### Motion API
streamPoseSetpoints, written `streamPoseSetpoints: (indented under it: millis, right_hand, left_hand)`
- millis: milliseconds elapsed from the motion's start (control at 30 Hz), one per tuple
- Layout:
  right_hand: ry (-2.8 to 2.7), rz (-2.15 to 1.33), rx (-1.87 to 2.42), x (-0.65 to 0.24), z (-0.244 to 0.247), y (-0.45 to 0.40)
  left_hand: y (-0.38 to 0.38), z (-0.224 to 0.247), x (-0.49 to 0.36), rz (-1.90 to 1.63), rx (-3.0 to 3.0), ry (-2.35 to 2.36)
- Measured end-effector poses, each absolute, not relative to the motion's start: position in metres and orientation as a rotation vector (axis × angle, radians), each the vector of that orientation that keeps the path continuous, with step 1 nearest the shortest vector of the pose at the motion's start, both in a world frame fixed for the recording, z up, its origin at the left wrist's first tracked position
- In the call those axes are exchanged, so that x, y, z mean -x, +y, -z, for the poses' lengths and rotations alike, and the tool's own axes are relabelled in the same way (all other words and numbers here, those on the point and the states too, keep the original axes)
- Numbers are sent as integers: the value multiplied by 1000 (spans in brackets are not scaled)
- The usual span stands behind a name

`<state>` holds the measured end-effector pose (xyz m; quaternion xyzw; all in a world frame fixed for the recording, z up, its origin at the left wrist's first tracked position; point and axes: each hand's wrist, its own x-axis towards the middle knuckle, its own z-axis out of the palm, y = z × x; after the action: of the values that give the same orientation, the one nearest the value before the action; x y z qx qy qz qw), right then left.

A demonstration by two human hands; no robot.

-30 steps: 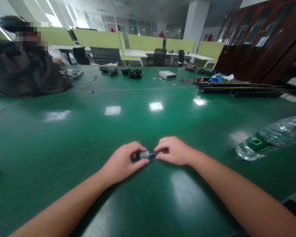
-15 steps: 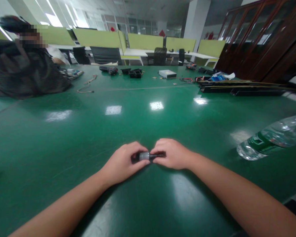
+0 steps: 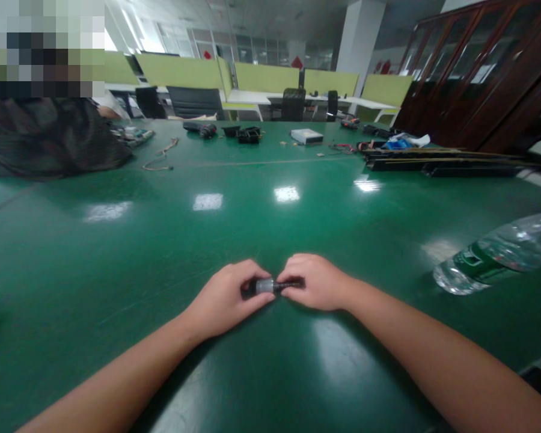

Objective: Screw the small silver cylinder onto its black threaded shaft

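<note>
A small dark cylindrical object with a grey, shiny band lies level between my hands, just over the green table. My left hand is closed around its thicker end, thumb and fingers on either side of the grey band. A thin dark ridged stem extends from it to the right. My right hand pinches this stem, its palm hiding the far end. What kind of thing it is cannot be made out. The fingertips of both hands almost meet.
At right a clear plastic bottle with a green label lies tilted. Along the far side are a rope, black parts, a white box and long dark strips. A person sits behind a dark bag at left.
Both hands keep their hold and position almost unchanged. The whole view has shifted very slightly.
</note>
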<state>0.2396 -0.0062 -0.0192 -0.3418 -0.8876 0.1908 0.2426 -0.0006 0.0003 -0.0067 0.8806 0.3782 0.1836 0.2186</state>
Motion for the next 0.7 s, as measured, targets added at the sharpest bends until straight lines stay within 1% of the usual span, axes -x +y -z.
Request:
streamPoseSetpoints:
  millis: [700]
  right_hand:
    - [-2422, -552, 967, -244, 13, -5]
  left_hand:
    - [0, 5, 0, -499, -2429, 1064]
